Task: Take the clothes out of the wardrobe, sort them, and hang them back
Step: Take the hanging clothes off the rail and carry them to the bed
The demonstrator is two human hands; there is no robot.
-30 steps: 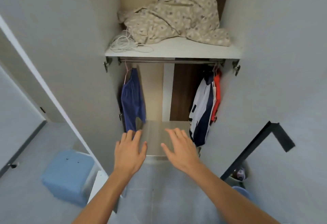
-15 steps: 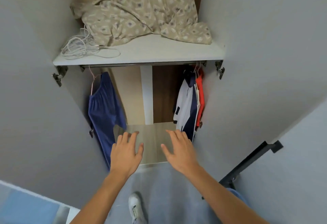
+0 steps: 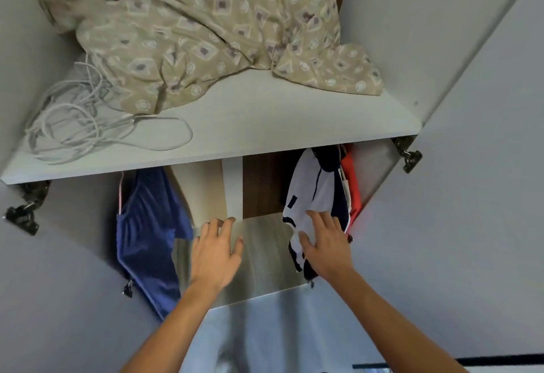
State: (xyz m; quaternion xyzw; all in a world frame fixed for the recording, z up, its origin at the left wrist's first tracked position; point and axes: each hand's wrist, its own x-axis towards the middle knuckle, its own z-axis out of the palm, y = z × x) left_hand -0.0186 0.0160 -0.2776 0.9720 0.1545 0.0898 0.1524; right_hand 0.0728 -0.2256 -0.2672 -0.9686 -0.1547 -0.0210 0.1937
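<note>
We are only starting: our right hand [image 3: 325, 244], fingers spread, touches the white-and-navy garment [image 3: 312, 196]; our left hand [image 3: 216, 250] reaches empty; the blue garment [image 3: 147, 225] left of it remains hanging.

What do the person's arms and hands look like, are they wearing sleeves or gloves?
No sleeves or gloves show. Both forearms are bare all the way to the bottom edge of the picture. The left hand and the right hand are bare too: no rings, watch, bracelet or markings that I can see. Short, plain fingernails show on the left hand.
</note>
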